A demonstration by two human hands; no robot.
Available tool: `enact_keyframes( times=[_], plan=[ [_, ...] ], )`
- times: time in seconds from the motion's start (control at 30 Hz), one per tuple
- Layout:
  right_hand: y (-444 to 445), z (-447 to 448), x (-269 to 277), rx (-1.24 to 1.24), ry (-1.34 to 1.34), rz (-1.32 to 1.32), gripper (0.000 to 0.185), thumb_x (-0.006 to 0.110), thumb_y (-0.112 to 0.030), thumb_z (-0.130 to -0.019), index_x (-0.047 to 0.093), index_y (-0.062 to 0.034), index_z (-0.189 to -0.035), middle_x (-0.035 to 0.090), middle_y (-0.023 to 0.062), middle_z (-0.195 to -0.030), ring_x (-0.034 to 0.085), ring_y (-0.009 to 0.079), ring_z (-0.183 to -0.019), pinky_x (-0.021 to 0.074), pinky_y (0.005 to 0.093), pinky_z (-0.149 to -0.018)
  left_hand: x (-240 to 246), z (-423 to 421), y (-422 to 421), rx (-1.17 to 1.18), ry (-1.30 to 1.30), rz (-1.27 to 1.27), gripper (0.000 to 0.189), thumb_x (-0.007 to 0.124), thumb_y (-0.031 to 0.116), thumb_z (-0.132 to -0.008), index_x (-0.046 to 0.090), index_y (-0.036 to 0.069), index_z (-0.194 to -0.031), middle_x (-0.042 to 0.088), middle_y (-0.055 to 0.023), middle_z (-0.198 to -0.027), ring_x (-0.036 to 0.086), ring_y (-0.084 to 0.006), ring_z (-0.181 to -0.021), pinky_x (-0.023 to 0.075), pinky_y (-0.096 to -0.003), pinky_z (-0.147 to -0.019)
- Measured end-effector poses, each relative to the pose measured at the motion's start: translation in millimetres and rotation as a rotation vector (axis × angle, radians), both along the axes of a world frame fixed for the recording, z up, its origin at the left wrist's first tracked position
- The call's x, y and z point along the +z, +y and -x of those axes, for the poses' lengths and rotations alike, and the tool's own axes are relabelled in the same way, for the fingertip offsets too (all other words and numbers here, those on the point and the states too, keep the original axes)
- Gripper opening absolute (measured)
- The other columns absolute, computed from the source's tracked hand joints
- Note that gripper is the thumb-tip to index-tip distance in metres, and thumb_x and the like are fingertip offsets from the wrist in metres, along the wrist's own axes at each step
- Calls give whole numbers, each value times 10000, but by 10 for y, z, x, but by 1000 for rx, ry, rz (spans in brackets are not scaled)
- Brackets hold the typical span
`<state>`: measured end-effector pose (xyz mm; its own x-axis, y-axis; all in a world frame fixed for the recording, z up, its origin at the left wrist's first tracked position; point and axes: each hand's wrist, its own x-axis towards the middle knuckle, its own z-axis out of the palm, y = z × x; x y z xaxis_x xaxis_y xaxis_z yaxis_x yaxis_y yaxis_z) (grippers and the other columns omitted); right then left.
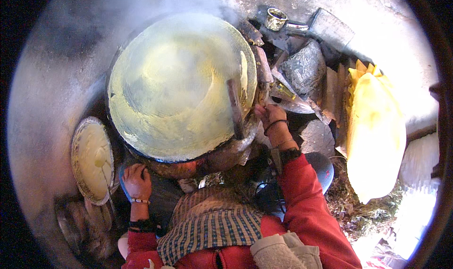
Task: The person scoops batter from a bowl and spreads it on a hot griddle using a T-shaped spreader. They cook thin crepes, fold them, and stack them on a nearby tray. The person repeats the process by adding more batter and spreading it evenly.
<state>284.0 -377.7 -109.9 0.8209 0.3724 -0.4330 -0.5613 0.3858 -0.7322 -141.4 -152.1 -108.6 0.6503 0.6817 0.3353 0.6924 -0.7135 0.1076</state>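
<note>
A large round griddle (pixel 177 127) is covered by a thin layer of yellowish batter, with steam drifting over its far side. Across its right rim lies a dark flat wooden scraper (pixel 235 109). My right hand (pixel 272 116) is just right of that rim, fingers curled and close together beside crumpled clear plastic (pixel 251 129); whether they grip anything cannot be made out. My left hand (pixel 137 180) rests on my left knee below the griddle, holding nothing. To its left stands a basin of pale batter (pixel 91 152) with a ladle (pixel 102 162) in it.
A tall stack of folded yellow flatbreads (pixel 377 138) stands at the right. Between it and the griddle are a wrapped bundle (pixel 305 67), flat stones (pixel 317 138) and bricks. A small metal cup (pixel 276 19) sits behind them. A fire (pixel 187 167) glows under the griddle's near edge.
</note>
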Motion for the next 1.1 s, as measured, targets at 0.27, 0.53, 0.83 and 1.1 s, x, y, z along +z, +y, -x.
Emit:
enact_keyframes(
  times=[0.27,0.53,0.83,1.1],
  plan=[
    [200,-678,509,-1,-274,-28,298,539,-115,-890,408,50,-1101,614,163,-859,659,297,-707,582,417,-627,23,-7,-7,24,29,6,124,627,193,-767,679,121,-853,628,17,-1009,532,-242,-996,408,-435,-867],
    [448,-1199,505,-110,-313,-25,264,512,-81,-904,360,39,-1084,615,190,-901,656,324,-811,579,403,-724,-5,-32,11,10,34,-60,124,626,188,-771,675,122,-863,629,13,-998,542,-251,-976,419,-436,-851],
    [114,-612,248,132,-212,183,226,523,-81,-882,465,17,-1078,626,180,-897,658,323,-658,579,418,-549,37,-60,7,29,44,-19,129,628,193,-770,679,117,-861,638,14,-1003,549,-243,-985,426,-431,-844],
    [19,-334,695,538,-267,96,176,571,-156,-880,503,-37,-991,618,98,-787,644,224,-616,534,328,-509,71,-49,4,27,39,4,144,633,199,-758,680,119,-869,635,10,-999,542,-246,-980,419,-432,-852]
  ],
)
